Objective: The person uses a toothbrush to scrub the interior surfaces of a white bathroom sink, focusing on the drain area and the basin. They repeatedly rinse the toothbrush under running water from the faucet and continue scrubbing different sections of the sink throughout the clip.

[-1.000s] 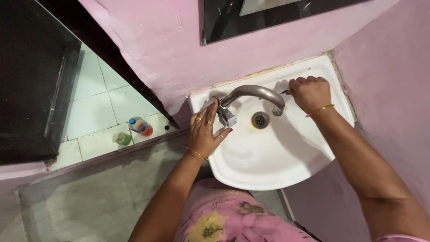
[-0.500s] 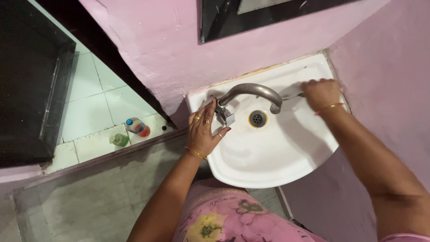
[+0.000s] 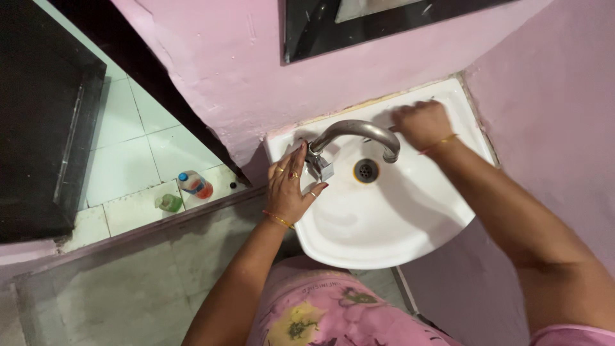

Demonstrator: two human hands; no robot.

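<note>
White ceramic basin [image 3: 384,237] with a grey metal tap [image 3: 359,131] against pink walls [image 3: 243,70]; pink floral-print garment [image 3: 333,314] at lower centre.

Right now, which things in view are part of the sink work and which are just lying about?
In use:
- left hand, resting on the sink rim, fingers at the tap base
- right hand, fist closed on something at the back of the basin; what it holds is hidden
- drain

Lying about:
- two bottles on the tiled floor
- mirror
- dark door
</note>
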